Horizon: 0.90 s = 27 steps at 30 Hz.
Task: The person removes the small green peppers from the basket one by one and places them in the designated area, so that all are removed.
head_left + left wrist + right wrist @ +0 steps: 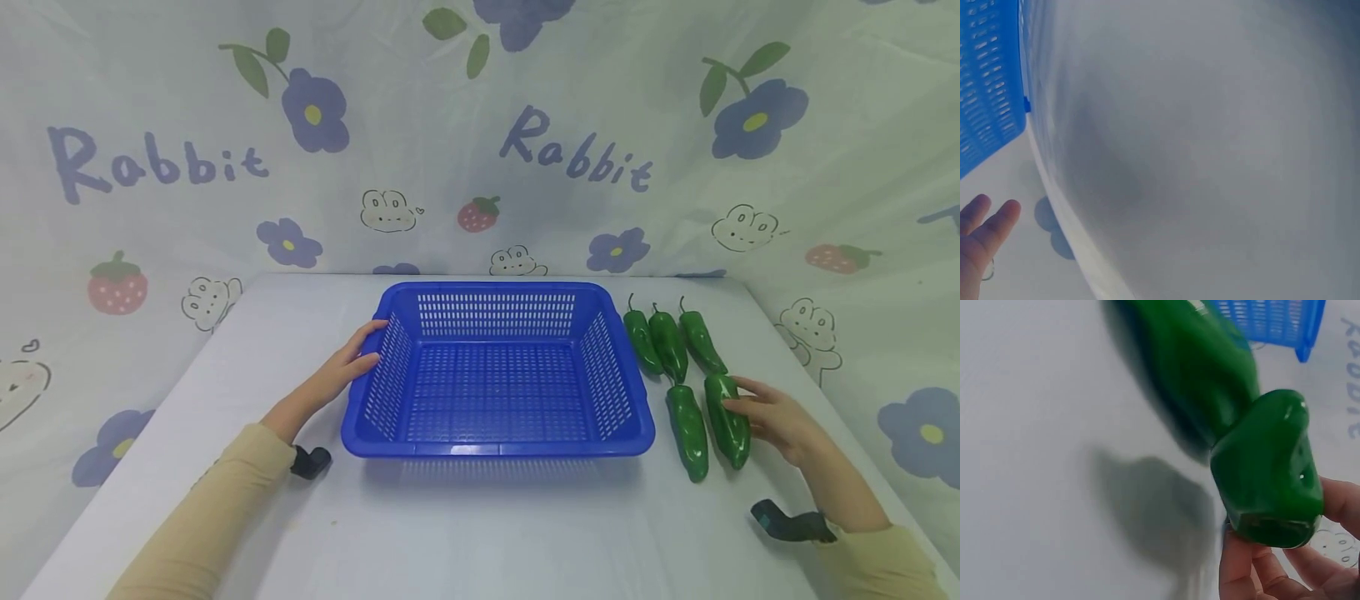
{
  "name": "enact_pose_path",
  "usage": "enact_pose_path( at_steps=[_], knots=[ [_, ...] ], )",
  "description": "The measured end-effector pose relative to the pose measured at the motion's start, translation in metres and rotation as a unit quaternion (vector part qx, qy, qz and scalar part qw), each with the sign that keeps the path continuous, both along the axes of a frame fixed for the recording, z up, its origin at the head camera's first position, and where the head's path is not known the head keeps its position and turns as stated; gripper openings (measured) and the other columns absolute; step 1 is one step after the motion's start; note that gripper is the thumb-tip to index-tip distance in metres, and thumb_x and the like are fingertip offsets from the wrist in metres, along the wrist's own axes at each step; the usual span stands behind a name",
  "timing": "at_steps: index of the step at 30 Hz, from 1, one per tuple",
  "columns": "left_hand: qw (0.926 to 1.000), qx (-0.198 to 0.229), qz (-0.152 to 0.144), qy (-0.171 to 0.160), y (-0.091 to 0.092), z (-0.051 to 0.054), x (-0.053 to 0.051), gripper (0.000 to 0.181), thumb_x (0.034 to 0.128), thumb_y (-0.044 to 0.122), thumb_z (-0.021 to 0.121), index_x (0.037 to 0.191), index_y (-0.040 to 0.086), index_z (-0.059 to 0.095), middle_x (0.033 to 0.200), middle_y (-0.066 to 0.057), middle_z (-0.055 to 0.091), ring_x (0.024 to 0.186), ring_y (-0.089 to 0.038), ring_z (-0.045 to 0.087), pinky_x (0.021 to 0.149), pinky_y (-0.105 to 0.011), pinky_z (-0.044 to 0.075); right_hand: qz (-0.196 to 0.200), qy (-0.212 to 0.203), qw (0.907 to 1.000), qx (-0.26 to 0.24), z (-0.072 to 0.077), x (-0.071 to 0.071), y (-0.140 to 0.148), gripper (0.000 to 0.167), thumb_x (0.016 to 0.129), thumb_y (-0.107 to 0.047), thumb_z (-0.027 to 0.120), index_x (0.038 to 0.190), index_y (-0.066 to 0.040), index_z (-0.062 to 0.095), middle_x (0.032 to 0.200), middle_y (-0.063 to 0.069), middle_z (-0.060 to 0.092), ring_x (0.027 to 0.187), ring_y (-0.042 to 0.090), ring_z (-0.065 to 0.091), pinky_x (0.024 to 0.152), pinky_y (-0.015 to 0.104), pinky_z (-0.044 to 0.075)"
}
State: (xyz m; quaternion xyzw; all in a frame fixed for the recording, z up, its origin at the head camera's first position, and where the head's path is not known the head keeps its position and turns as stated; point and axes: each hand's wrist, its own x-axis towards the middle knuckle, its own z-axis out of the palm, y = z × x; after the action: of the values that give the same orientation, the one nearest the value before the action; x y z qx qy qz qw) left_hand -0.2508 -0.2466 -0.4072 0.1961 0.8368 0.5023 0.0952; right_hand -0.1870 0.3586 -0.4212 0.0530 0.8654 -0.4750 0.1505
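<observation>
A blue perforated plastic basket (495, 450) stands on the white table. My left hand (348, 358) is at its left rim, with fingertips against the edge; in the left wrist view two extended fingers (997, 228) show near the basket's side (991, 81). To the right of the basket, my right hand (776, 421) holds a glossy green pepper (726, 421), thumb and fingers on its sides. In the right wrist view that pepper (1266, 475) appears close up, partly in front of another green pepper (1197, 369). The palm side of the right hand is hidden.
Several more green peppers lie right of the basket: one beside the held pepper (687, 433), and others behind it, including a slim one (701, 342). A patterned cloth (420, 150) hangs behind the table and along its sides. Each wrist bears a black device (791, 523).
</observation>
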Motion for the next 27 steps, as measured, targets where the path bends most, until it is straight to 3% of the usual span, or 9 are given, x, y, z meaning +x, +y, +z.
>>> enact_pose_path(
  at_steps=[7,11,17,27],
  knots=[
    [1.0,-0.004,-0.001,0.001,-0.0003,-0.0012,-0.0012,0.055,0.0964,0.023,0.038,0.144,0.012,0.015,0.152,-0.02,0.002,0.137,-0.045,0.006,0.102,-0.068,0.011,-0.006,-0.021,0.9993,0.031,-0.0079,-0.0002,-0.0017,0.077,0.091,-0.035,0.052,0.14,0.011,0.014,0.131,0.038,0.035,0.107,0.037,0.054,0.092,0.051,0.043],
    [1.0,-0.006,0.004,-0.005,-0.0002,-0.0025,-0.0022,0.055,0.0965,0.025,0.038,0.145,0.014,0.014,0.152,-0.019,0.001,0.137,-0.044,0.004,0.103,-0.068,0.011,-0.019,-0.036,0.9982,0.043,-0.0079,-0.0017,-0.0032,0.078,0.092,-0.038,0.05,0.14,0.011,0.014,0.133,0.039,0.032,0.113,0.046,0.046,0.093,0.052,0.042],
    [1.0,-0.004,0.003,-0.004,0.0,-0.0031,-0.0029,0.055,0.0966,0.024,0.038,0.145,0.014,0.014,0.152,-0.02,0.001,0.137,-0.044,0.004,0.103,-0.067,0.011,-0.004,-0.048,0.9977,0.049,-0.005,-0.0017,-0.0024,0.076,0.094,-0.037,0.046,0.139,0.013,0.012,0.132,0.04,0.032,0.113,0.046,0.047,0.093,0.053,0.041],
    [1.0,-0.004,0.0,-0.006,0.0002,-0.0032,-0.0029,0.056,0.0962,0.026,0.039,0.145,0.013,0.014,0.152,-0.02,0.001,0.137,-0.045,0.005,0.102,-0.068,0.011,0.024,-0.031,0.9987,0.032,-0.006,0.0044,0.0035,0.074,0.095,-0.032,0.046,0.139,0.015,0.009,0.13,0.04,0.035,0.101,0.026,0.059,0.085,0.039,0.051]
  ],
)
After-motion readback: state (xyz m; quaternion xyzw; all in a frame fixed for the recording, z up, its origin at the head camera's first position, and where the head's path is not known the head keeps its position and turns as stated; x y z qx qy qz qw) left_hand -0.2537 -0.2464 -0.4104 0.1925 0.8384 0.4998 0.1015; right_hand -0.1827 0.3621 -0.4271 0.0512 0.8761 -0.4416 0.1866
